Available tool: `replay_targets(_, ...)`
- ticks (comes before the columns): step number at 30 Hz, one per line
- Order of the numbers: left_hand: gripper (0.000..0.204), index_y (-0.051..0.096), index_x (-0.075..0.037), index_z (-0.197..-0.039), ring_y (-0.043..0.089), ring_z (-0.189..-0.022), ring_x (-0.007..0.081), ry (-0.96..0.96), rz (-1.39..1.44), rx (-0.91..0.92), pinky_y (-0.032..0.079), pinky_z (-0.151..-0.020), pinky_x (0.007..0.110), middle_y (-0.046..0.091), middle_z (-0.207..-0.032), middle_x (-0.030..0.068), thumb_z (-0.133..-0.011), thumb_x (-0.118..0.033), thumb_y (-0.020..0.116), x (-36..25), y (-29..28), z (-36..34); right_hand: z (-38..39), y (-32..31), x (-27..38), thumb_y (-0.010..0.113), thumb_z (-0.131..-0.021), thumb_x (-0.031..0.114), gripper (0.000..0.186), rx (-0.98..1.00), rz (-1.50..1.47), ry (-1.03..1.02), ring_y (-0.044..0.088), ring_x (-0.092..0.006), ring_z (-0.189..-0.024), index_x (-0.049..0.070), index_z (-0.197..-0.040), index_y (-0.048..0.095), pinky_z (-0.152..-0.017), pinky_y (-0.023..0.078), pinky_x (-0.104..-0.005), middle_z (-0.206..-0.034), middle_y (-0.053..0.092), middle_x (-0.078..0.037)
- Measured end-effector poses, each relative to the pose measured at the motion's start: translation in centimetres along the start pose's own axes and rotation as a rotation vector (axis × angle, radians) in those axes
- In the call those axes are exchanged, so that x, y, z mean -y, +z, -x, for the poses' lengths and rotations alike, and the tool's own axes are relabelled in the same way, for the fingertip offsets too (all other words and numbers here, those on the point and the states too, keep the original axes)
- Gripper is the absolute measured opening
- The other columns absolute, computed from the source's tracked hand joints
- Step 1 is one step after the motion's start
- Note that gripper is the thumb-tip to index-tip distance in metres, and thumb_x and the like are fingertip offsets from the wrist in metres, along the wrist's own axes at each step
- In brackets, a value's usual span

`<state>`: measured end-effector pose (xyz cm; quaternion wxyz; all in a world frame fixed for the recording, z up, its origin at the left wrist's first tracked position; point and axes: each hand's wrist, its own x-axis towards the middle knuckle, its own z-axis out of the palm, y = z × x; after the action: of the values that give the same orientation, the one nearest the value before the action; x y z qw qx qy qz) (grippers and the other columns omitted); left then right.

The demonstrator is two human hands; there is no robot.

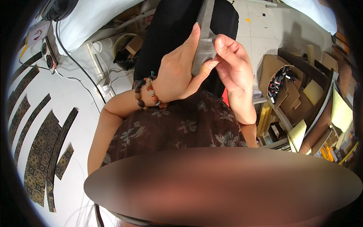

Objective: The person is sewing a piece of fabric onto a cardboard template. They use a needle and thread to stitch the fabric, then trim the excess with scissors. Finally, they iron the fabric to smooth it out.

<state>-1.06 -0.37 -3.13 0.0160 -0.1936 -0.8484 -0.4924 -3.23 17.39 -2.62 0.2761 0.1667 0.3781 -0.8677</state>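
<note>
A long, flat grey strip (205, 41), smooth and slightly shiny, stands lengthwise over my lap, its far end running past the top of the head view. My left hand (178, 70) holds it from the left, with fingers stretched along its side and the thumb across its near end. On the other side my right hand (237, 66) pinches the strip's right edge, close to my left thumb tip. The strip's material and whatever lies between my right fingertips are too small to make out. Bead bracelets (150, 90) circle my left wrist.
Dark gold-patterned fabric pieces (42, 155) lie on the white table (75, 132) at left, near a power strip (48, 56) and black cable (72, 60). At right are a cardboard box (272, 68) of small black parts and shelves with yellow sheets (342, 109).
</note>
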Motion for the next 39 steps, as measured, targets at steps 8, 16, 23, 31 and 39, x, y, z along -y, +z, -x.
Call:
replay_targets(8,0.076,0.033,0.013,-0.153,0.073,-0.083,0.0312,0.016,0.047,-0.027,0.056,-0.075,0.033,0.071,-0.109,0.0249,-0.098,-0.027,0.067,0.4,0.2,0.3,0.3,0.1,-1.3,0.07,-0.101,0.026,0.022,-0.027,-0.03,0.028,0.058,-0.0052,-0.078,0.005,-0.094,0.069,-0.076,0.048,-0.0221,-0.087,0.067,0.004)
replay_targets(16,0.073,0.033,0.014,-0.152,0.075,-0.095,0.0344,-0.037,-0.003,-0.039,0.057,-0.082,0.034,0.07,-0.115,0.027,-0.1,-0.025,0.065,-0.2,0.3,0.2,-0.1,-0.3,-2.7,0.069,-0.102,0.026,0.033,-0.075,0.268,-0.179,0.047,-0.0027,-0.07,0.009,-0.077,0.056,-0.068,0.041,-0.0203,-0.075,0.058,0.008)
replay_targets(23,0.078,0.031,0.013,-0.153,0.074,-0.1,0.0359,0.011,0.041,-0.027,0.057,-0.085,0.035,0.068,-0.122,0.0272,-0.1,-0.033,0.065,0.1,0.2,0.0,-0.3,-1.2,-3.4,0.058,-0.107,0.038,0.036,-0.195,-0.156,-0.015,0.066,-0.011,-0.073,0.004,-0.117,0.062,-0.07,0.055,-0.0253,-0.086,0.071,-0.004)
replay_targets(31,0.091,0.03,0.012,-0.155,0.072,-0.108,0.0372,-0.013,0.036,0.0,0.057,-0.088,0.036,0.064,-0.131,0.0273,-0.098,-0.051,0.065,0.2,0.3,0.2,1.3,0.3,-2.1,0.069,-0.101,0.03,0.03,-0.013,-0.023,-0.047,0.065,-0.0082,-0.079,0.0,-0.103,0.072,-0.079,0.052,-0.0245,-0.091,0.073,-0.003)
replay_targets(39,0.088,0.03,0.011,-0.155,0.071,-0.11,0.0381,-0.028,0.078,0.02,0.056,-0.089,0.036,0.064,-0.131,0.0286,-0.097,-0.04,0.07,0.3,0.0,0.4,1.2,0.7,-0.4,0.076,-0.097,0.021,0.022,0.007,-0.006,0.03,0.058,-0.0042,-0.073,0.004,-0.085,0.07,-0.069,0.046,-0.0216,-0.081,0.069,0.001)
